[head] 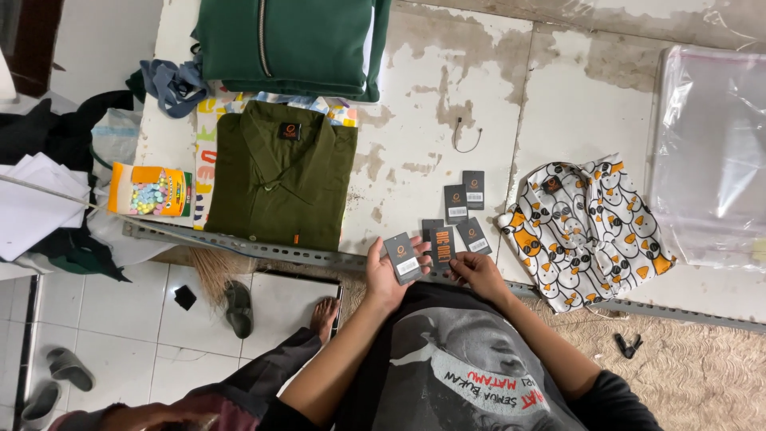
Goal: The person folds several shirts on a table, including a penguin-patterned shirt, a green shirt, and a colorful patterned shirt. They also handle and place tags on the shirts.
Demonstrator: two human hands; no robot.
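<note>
My left hand [384, 275] holds a dark grey hang tag [403, 257] by its edge at the table's front rim. Beside it, my right hand [476, 274] pinches a dark tag with orange print [442, 244]. More dark tags [465, 201] lie loose on the white table [447, 96] just beyond my fingers. A folded olive-green shirt [281, 175] lies to the left, collar away from me. On the right sits a crumpled white shirt with an orange and black duck print [586, 230].
A folded dark green zip jacket [287, 44] lies at the back. Clear plastic bags [710, 152] cover the right end. An orange packet [152, 190] sits left of the olive shirt. A thin black cord [467, 136] lies mid-table. Sandals [238, 307] and a bare foot [323, 317] show on the floor.
</note>
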